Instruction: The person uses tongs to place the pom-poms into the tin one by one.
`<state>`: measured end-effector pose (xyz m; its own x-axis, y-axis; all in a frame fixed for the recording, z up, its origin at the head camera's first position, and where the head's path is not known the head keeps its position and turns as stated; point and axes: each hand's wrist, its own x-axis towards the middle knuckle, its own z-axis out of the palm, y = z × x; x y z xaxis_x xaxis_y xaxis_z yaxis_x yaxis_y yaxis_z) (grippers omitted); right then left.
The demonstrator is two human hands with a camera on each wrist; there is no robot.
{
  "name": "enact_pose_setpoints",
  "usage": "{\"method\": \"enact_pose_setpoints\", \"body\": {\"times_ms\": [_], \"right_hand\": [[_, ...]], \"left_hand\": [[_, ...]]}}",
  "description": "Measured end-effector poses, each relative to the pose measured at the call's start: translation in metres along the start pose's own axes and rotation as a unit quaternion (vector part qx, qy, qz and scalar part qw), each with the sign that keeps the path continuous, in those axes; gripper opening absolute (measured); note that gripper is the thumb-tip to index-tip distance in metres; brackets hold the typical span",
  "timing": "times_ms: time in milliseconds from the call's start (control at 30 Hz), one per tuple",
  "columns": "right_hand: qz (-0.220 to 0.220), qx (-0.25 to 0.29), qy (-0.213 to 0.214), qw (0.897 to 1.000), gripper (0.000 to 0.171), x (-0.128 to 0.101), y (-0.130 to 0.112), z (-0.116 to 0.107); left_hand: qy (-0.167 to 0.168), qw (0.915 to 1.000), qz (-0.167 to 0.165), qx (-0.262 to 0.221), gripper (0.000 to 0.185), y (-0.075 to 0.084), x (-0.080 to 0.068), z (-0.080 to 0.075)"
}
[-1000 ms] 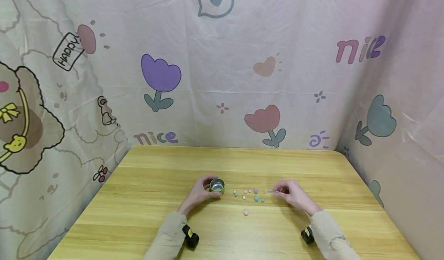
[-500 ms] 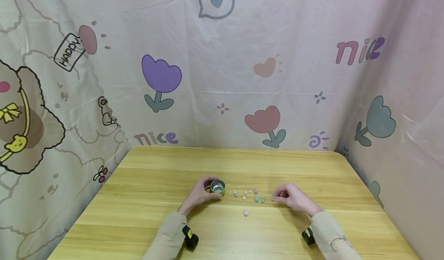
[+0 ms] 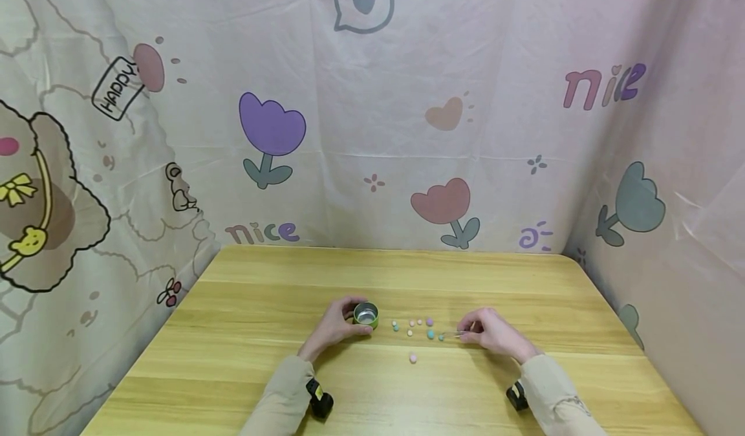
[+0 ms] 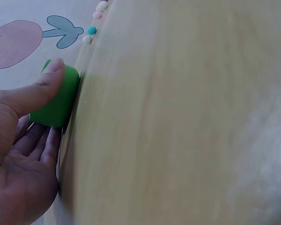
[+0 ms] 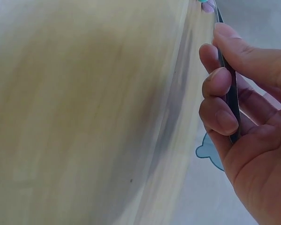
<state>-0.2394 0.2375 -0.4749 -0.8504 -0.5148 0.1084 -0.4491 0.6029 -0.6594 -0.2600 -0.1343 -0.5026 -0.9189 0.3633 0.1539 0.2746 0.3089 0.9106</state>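
My left hand (image 3: 337, 323) grips a small round green tin (image 3: 366, 321) with a silvery inside, thumb on the near side and fingers behind. In the left wrist view the tin's green wall (image 4: 61, 101) shows beneath the thumb, low against the tabletop. Slim metal tweezers (image 5: 232, 93) are pinched between the thumb and fingers of my right hand (image 3: 490, 329). Their tips point left and reach right to a small blue ball (image 3: 441, 337). Just left of that lies a larger blue ball (image 3: 431, 335), with a purple ball (image 3: 429, 322) behind it.
Between tin and tweezers, several more little balls lie scattered, among them a cream ball (image 3: 410, 333) and a pink ball (image 3: 413, 358) nearer the front. The wooden table (image 3: 262, 274) meets a printed cloth backdrop (image 3: 361, 132) at its back and sides.
My right hand has shifted slightly toward the front edge, bringing the tweezer tips from beside the purple ball down to the small blue ball. The left hand keeps its hold on the tin.
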Motion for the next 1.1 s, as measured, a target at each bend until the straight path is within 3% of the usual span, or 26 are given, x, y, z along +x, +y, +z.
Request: {"method": "enact_pose_setpoints", "body": {"times_ms": [400, 1100], "right_hand": [[0.001, -0.002, -0.009, 1.0, 0.007, 0.001, -0.0038, 0.0021], [0.004, 0.0, -0.002, 1.0, 0.009, 0.0053, -0.005, -0.0044]], "left_hand": [[0.003, 0.9999, -0.013, -0.009, 0.063, -0.0033, 0.002, 0.0015], [0.001, 0.9999, -0.002, -0.012, 0.062, -0.0062, 0.0037, 0.0009]]}}
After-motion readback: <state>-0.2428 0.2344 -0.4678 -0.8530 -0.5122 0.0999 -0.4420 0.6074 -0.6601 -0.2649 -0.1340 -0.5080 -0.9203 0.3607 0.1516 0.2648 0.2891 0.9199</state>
